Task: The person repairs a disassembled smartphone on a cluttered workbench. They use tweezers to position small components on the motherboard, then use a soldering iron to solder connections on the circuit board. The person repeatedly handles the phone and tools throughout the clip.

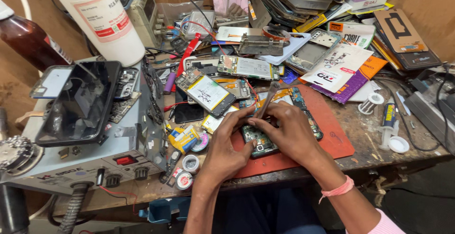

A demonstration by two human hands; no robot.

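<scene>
An opened phone (259, 144) with its green circuit board bare lies on a red work mat (334, 141) near the bench's front edge. My left hand (226, 147) rests on the phone's left side, fingers curled over its top edge. My right hand (289, 132) covers the phone's right half and grips a thin metal tool (269, 97) that slants up and away from the phone. A pink band circles my right wrist. The tool's tip is hidden between my fingers.
A grey rework station (85, 158) with a black phone on top stands at left. A white bottle (102, 16) and a brown bottle (28, 39) stand behind it. Phone parts, tape rolls (185, 172), a syringe (388, 120) and boxes crowd the bench. Another person's hand (234, 9) shows at the back.
</scene>
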